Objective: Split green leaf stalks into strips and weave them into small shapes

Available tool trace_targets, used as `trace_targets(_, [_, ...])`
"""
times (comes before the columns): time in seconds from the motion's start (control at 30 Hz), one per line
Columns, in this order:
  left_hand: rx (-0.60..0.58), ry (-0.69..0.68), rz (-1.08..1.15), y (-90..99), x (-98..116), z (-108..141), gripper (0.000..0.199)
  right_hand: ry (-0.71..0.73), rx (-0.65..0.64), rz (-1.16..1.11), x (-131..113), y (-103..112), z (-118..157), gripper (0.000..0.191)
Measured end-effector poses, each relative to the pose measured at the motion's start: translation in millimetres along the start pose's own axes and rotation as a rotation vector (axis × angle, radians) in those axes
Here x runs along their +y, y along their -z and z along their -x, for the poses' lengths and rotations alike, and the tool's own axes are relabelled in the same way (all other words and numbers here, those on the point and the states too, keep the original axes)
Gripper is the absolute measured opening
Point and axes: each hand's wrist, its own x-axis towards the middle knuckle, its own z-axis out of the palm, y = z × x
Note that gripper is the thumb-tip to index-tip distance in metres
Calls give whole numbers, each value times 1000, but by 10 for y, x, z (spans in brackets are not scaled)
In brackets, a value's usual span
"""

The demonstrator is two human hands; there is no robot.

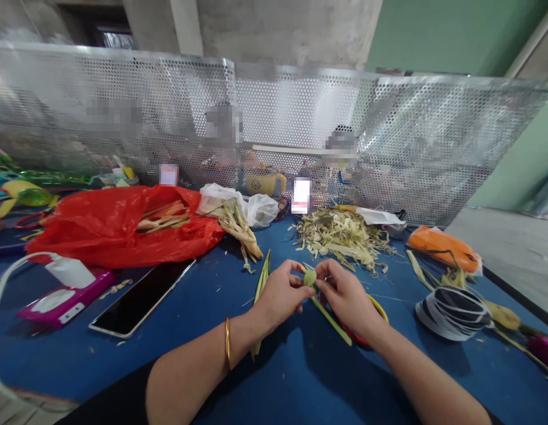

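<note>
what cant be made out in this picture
All in the head view:
Green strip: top end partly hidden by left hand and right hand.
Yellow loop: partly covered by the right hand and wrist.
Yellow mug: obscured by mesh.
Purple thing: cut off by the right edge.

"How are the hands?"
"The bare left hand [282, 290] and bare right hand [347, 295] nearly meet, fingers [294, 267] bent into pinches."
"And the arms?"
"Both bare forearms [189, 367] slant forward and inward, converging."

Two hands [278, 292] [351, 298], one bangle [227, 343], one red bag [97, 227] show.
</note>
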Motion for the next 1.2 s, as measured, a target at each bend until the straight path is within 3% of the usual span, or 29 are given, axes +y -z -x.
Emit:
trace_targets(0.2, [-66,21,53,10,20,8,15,-57,-7,-173,-17,7,5,15])
trace_targets(0.37, [14,-3,44,11,42,16,8,-29,-28,-115,-20,90,-7,19])
trace_targets(0.47, [44,-14,24,11,47,21,11,-16,41,-44,-8,115,-4,19])
trace_targets(0.57, [55,-48,-53,15,27,25,13,-16,89,-11,-16,94,14,17])
trace_targets(0.67, [55,-129,-201,24,-16,26,15,-40,63,-136,-29,41,35,16])
trace_targets(0.8, [-26,-169,-295,28,-27,33,17,-78,9,-294,-40,21,35,18])
trace_targets(1.07, [-295,20,-159,-8,65,99,14,-200,-200,-291,-49,174,-16,22])
trace_targets(1.2, [-412,47,-134,-15,61,126,14,-296,-228,-502,-43,162,-5,25])
